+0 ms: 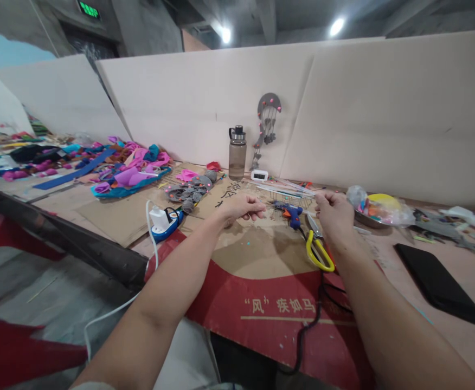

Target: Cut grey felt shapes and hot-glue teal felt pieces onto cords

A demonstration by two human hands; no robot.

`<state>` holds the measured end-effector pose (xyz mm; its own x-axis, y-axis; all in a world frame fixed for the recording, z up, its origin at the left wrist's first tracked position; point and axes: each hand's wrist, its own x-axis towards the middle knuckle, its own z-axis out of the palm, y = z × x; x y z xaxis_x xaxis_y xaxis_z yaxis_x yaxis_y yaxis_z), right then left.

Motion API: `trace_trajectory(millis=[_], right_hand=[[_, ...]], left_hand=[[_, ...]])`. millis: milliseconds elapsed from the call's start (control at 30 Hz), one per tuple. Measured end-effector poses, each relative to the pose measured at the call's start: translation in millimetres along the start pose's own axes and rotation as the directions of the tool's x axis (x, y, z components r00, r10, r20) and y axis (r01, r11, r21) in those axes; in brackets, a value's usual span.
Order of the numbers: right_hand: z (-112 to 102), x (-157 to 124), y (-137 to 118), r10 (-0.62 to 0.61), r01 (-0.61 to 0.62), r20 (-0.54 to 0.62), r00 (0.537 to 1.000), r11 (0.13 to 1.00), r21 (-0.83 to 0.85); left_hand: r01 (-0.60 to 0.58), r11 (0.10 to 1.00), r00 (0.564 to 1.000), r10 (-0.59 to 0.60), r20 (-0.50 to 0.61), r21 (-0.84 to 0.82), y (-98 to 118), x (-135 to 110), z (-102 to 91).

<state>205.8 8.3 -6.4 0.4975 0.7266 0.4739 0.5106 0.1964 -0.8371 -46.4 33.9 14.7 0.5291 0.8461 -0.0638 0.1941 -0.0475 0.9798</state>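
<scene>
Over the cardboard sheet (257, 257) my left hand (243, 207) is raised, thumb and fingers pinched together. My right hand (335, 215) is also closed in a pinch, farther right at about the same height. Whatever either pinch holds is too thin or too hidden to make out. Between the hands lies a blue glue gun (293, 215) with an orange trigger, resting by a wire stand. Scissors with yellow handles (319, 252) lie just left of my right wrist. Behind the glue gun are several thin pale sticks (280, 189).
Left are grey felt pieces with pink dots (191, 189), a power strip (168, 225) and colourful felt scraps (135, 170). A bottle (237, 154) and small white digital display (259, 175) stand behind. A felt hanging (268, 116) is on the partition. Right are a filled bowl (371, 218) and phone (438, 281).
</scene>
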Motion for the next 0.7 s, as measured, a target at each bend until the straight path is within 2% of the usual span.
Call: trace_trajectory(millis=[167, 300, 700], right_hand=[[0.5, -0.9, -1.5, 0.008, -0.009, 0.007, 1.000, 0.999, 0.038], [0.8, -1.5, -2.6, 0.020, -0.021, 0.011, 1.000, 0.998, 0.062], [0.0, -1.7, -3.0, 0.016, -0.017, 0.019, 1.000, 0.998, 0.064]], left_hand=[[-0.025, 0.999, 0.999, 0.026, -0.035, 0.020, 0.5, 0.8, -2.6], [0.006, 0.997, 0.999, -0.003, -0.045, 0.074, 3.0, -1.7, -3.9], [0.018, 0.996, 1.000, -0.018, -0.007, 0.088, 4.8, -4.3, -4.2]])
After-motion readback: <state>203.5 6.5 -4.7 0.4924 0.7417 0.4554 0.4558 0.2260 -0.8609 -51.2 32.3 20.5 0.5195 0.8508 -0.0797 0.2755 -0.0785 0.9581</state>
